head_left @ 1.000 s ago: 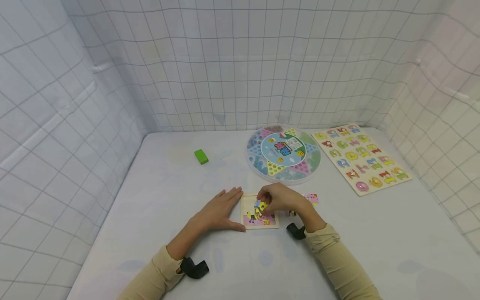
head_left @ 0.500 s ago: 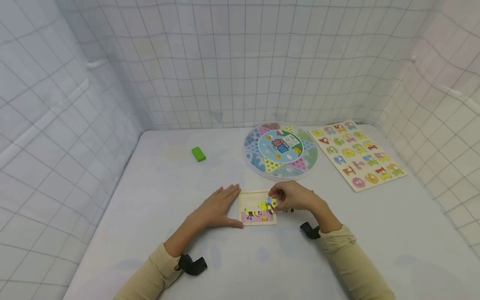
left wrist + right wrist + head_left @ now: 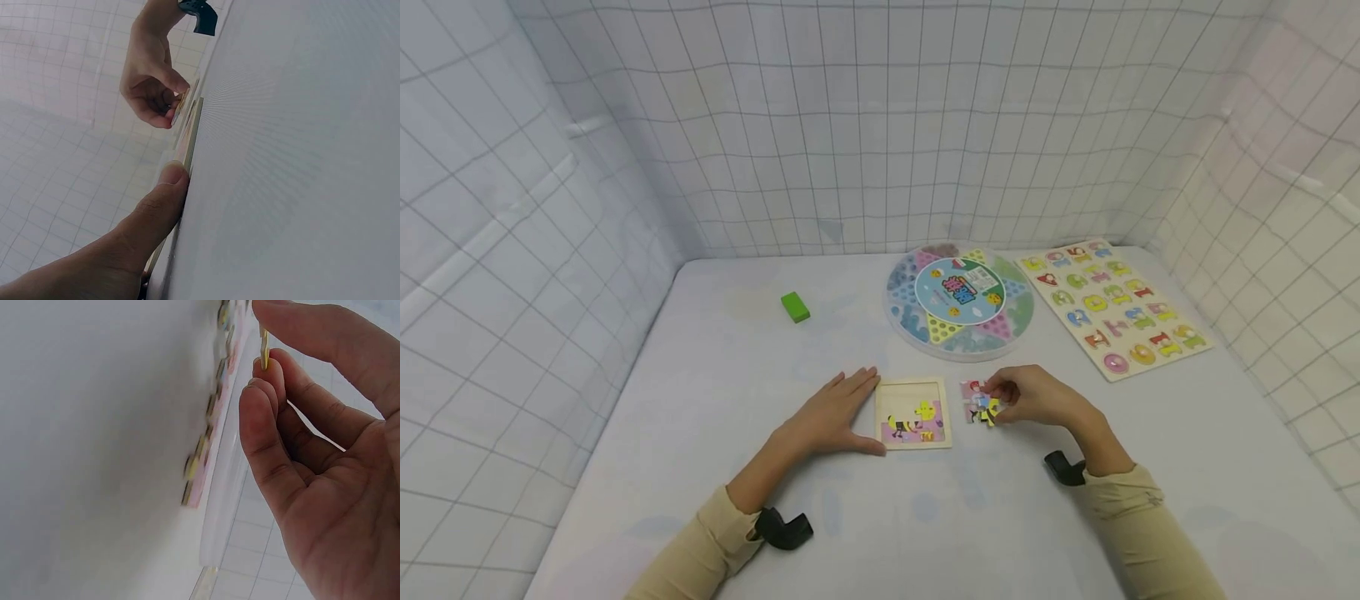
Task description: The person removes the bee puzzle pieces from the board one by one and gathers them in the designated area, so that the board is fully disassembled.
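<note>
A small wooden puzzle tray (image 3: 913,390) lies on the table, its lower part filled with bee-picture pieces (image 3: 901,429) and its upper part bare wood. My left hand (image 3: 827,421) rests at the tray's left edge with fingers extended; in the left wrist view the thumb (image 3: 164,197) presses along the rim. To the right of the tray, my right hand (image 3: 1041,398) pinches a thin puzzle piece (image 3: 264,353) between thumb and fingertips, just above the table. Loose puzzle pieces (image 3: 972,398) lie grouped beside those fingers, partly hidden by them.
Behind the tray lies a round Chinese checkers board (image 3: 962,333) in clear packaging. A wooden letter-and-number puzzle board (image 3: 1105,304) stands at the back right, and a green block (image 3: 795,307) at the back left. Grid-patterned cloth walls (image 3: 880,125) enclose the table.
My right hand has moved right, off the tray to the loose pieces, carrying the puzzle piece. The tray's upper right is now uncovered. My left hand keeps its place.
</note>
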Action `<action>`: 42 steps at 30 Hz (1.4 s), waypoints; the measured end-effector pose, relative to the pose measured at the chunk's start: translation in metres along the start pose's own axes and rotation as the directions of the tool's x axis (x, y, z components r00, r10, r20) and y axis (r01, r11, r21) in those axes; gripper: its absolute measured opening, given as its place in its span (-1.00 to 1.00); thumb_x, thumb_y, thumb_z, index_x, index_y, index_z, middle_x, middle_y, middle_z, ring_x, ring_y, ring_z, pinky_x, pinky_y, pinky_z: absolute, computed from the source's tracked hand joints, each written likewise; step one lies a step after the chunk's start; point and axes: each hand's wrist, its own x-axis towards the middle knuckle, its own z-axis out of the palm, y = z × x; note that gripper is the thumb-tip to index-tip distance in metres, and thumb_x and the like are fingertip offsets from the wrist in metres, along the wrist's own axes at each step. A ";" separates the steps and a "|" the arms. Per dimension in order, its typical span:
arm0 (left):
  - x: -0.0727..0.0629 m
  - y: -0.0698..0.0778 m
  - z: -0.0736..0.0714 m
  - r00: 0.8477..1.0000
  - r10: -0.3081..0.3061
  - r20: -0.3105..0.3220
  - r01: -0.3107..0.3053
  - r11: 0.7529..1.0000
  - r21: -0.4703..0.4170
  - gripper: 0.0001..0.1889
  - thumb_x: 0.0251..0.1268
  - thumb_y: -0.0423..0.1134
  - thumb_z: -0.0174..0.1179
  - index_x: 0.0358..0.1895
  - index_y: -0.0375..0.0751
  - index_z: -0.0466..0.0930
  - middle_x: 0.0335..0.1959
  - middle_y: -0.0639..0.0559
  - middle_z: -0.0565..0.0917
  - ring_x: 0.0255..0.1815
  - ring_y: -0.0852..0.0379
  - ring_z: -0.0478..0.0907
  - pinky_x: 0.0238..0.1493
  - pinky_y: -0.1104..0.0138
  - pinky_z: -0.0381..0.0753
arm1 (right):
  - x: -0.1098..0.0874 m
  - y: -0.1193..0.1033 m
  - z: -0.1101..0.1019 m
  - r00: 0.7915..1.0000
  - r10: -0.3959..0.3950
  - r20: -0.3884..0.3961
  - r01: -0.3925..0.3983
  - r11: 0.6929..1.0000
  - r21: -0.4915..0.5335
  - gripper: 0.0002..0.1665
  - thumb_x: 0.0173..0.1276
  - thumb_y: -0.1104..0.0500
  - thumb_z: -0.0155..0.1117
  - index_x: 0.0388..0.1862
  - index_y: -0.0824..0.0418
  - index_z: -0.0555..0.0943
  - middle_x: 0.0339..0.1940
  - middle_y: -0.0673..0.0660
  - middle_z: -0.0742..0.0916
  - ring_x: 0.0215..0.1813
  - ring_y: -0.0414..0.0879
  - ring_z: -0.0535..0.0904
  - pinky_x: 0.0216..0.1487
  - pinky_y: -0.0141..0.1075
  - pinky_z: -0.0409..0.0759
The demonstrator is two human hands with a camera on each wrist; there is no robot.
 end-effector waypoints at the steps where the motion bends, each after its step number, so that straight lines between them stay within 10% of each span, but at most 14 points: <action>1: 0.000 0.000 -0.001 1.000 -0.002 -0.001 0.002 1.000 0.002 0.22 -0.10 0.53 0.22 0.55 -0.18 0.03 0.59 -0.03 0.07 0.61 0.03 -0.01 0.60 0.07 0.00 | -0.001 0.002 -0.001 1.000 -0.002 -0.003 0.002 1.000 -0.002 -0.56 0.01 0.23 0.56 -0.09 0.24 0.65 -0.33 0.05 0.65 -0.27 -0.13 0.49 -0.29 -0.42 0.55; 42: -0.001 -0.001 0.004 0.999 -0.029 0.021 0.028 1.000 0.010 0.23 -0.12 0.59 0.16 0.56 -0.12 0.00 0.60 0.04 0.05 0.62 0.08 -0.03 0.62 0.13 -0.04 | -0.010 0.017 0.000 1.000 -0.002 0.011 0.002 0.999 -0.042 -0.61 0.01 0.26 0.54 -0.15 0.25 0.64 -0.36 0.01 0.61 -0.30 -0.17 0.46 -0.31 -0.43 0.50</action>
